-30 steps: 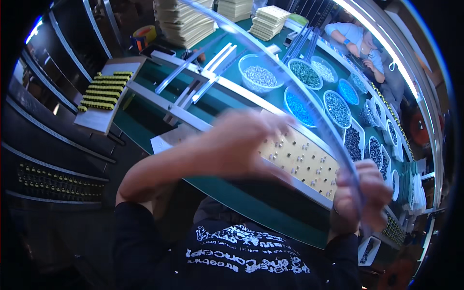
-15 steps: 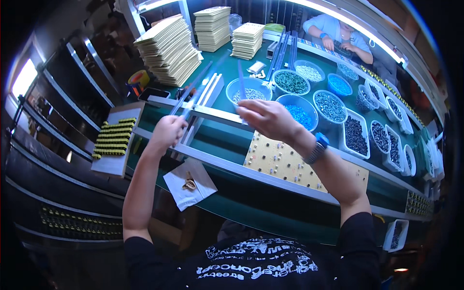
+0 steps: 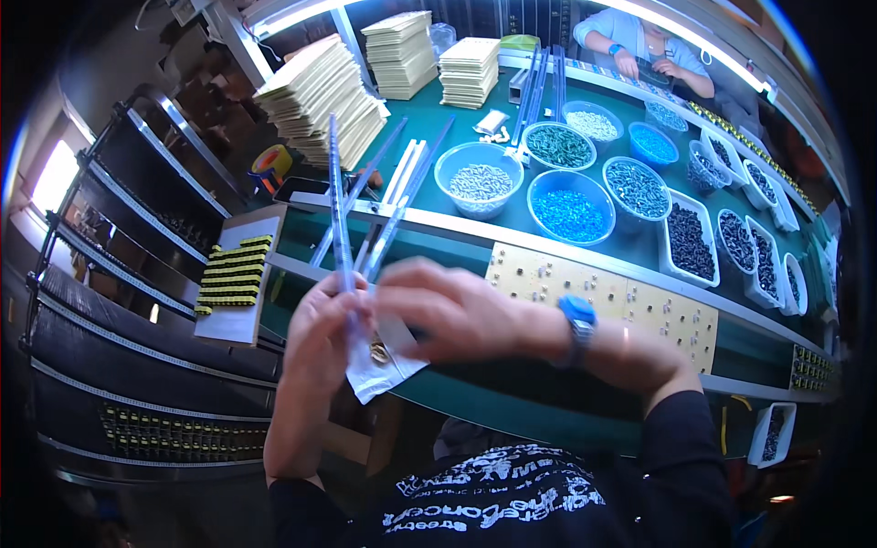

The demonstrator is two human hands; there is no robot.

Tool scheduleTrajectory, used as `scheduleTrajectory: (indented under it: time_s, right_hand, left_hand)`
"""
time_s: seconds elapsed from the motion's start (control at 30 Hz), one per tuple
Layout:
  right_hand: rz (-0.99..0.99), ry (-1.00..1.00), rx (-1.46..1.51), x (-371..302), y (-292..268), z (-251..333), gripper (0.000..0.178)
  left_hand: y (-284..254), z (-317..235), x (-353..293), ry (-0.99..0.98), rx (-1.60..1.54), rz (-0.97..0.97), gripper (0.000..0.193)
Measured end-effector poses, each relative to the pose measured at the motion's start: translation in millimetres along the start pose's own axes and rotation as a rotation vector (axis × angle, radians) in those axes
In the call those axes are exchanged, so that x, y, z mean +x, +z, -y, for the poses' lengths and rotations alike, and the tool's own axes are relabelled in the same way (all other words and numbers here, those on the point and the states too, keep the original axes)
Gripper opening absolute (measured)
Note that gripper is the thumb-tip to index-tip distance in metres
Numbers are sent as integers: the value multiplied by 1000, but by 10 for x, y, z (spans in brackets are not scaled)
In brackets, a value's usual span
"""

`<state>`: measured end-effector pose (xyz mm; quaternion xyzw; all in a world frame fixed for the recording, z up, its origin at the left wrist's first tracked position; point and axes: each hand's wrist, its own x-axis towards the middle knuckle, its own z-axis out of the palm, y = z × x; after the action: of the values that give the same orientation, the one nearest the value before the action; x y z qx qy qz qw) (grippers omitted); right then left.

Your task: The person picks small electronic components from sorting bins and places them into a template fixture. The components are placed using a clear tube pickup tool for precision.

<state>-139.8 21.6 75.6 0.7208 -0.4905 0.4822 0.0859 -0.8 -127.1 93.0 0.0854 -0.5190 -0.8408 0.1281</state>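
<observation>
A long, narrow clear plastic tube (image 3: 338,196) stands nearly upright in my left hand (image 3: 320,320), whose fingers are closed around its lower part. My right hand (image 3: 448,309) is close beside it, over the front rail, its fingertips pointing at the tube. Motion smears those fingers, so whether they hold anything is hidden. Behind the hands, more clear tubes (image 3: 398,212) lean across the metal rail. Below them, a white paper sheet (image 3: 370,379) bears a small brown crumpled item (image 3: 379,353), partly covered by my hands.
Bowls of silver parts (image 3: 481,183), blue parts (image 3: 571,216) and green parts (image 3: 559,146) stand beyond the rail. A tray of black parts (image 3: 690,247) is at right. Stacked cream sheets (image 3: 320,100) rise at back left. A dotted board (image 3: 594,297) lies in front. Another person (image 3: 639,55) works opposite.
My right hand has come down and left from beside the silver-parts bowl, where it held a tube upright. My left hand has moved down from the rail and now holds an upright tube.
</observation>
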Motion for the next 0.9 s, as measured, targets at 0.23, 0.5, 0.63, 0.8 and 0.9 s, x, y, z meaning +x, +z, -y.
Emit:
scheduleTrajectory:
  time_s: [0.23, 0.5, 0.63, 0.8, 0.9]
  right_hand:
    - [-113, -45, 107, -541, -612, 774, 31]
    - [-567, 437, -12, -1435, -1063, 1055, 60]
    - [-575, 707, -38, -2041, -960, 1188, 55]
    - [-531, 785, -37, -2431, -732, 1190, 50]
    - [-483, 693, -121, -2543, -649, 1167, 46]
  left_hand:
    - [646, 536, 15, 205, -286, 268, 33]
    - [567, 900, 217, 600, -154, 436, 27]
    - [380, 1238, 110, 778, 271, -134, 21]
    - [440, 1450, 156, 771, 743, -439, 15]
    - [562, 1444, 218, 742, 870, -431, 10]
